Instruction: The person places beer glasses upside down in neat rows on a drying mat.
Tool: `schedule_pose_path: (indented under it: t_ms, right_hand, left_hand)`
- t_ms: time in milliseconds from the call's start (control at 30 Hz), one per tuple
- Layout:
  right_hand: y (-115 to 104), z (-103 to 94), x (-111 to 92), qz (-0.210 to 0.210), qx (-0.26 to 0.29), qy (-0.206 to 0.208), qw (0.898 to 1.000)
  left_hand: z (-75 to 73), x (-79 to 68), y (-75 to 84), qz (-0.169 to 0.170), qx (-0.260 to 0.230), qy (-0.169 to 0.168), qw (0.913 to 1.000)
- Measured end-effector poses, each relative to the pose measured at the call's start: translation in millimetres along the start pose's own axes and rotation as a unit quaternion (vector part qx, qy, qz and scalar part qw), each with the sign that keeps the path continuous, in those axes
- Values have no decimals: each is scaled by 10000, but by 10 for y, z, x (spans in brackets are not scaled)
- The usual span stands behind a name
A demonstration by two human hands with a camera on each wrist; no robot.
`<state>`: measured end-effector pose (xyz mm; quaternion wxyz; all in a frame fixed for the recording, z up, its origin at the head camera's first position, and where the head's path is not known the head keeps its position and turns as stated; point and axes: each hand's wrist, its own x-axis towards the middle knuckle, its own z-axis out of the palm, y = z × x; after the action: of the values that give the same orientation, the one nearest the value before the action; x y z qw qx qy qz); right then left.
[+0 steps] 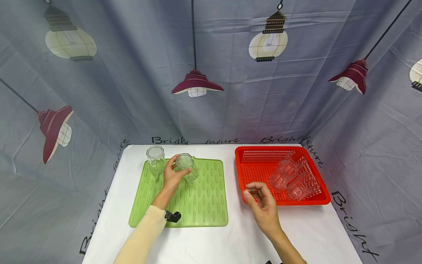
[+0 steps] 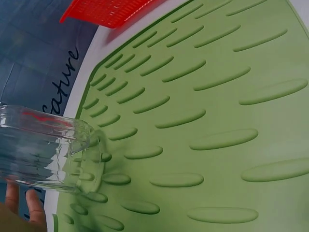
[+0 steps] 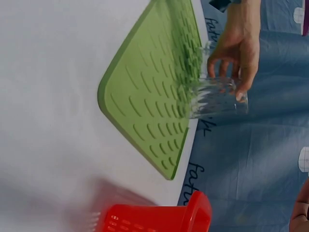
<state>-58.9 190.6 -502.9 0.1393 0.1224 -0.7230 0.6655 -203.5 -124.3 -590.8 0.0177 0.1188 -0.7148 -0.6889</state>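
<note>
Nearest the camera, a pale sleeve (image 1: 141, 236) is crossing the lower left of the head view, with a black strap (image 1: 173, 216) showing at the wrist. A white table (image 1: 211, 245) is filling the lower middle. A grey-blue curtain (image 1: 230, 117) is hanging on three sides, bearing printed lamps and lettering.

On the green mat, lower left of centre, the left hand (image 1: 172, 179) is pinching a glass (image 1: 193, 171) between thumb and fingers. The right hand (image 1: 263, 207) is hovering by the lower left corner of the red basket (image 1: 252, 170), fingers loosely curled; whether thumb and forefinger tips are touching cannot be told.

Only the head view is showing the basket's contents. The right wrist view is showing the thumb and fingers lying along the glass; the left wrist view is showing the glass's end close to the mat, contact not certain.

Count: one mat (image 1: 201, 205); one basket; two glasses at the mat, the second glass (image 1: 156, 161) standing at its upper left corner; at least two basket glasses (image 1: 303, 186), their overlap obscuring the exact number; three maroon lamps and three pale ones, one cut by the right edge.
</note>
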Motion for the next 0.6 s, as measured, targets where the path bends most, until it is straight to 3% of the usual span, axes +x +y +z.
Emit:
schedule_pose_path:
  t_ms: [333, 600]
  right_hand:
    - [-15, -2, -3, 57, -12, 3, 10000]
    - [-21, -12, -8, -22, -3, -62, 10000]
  left_hand:
    - [88, 32, -26, 184, -133, -85, 9997]
    - [170, 40, -55, 290, 56, 40, 9996]
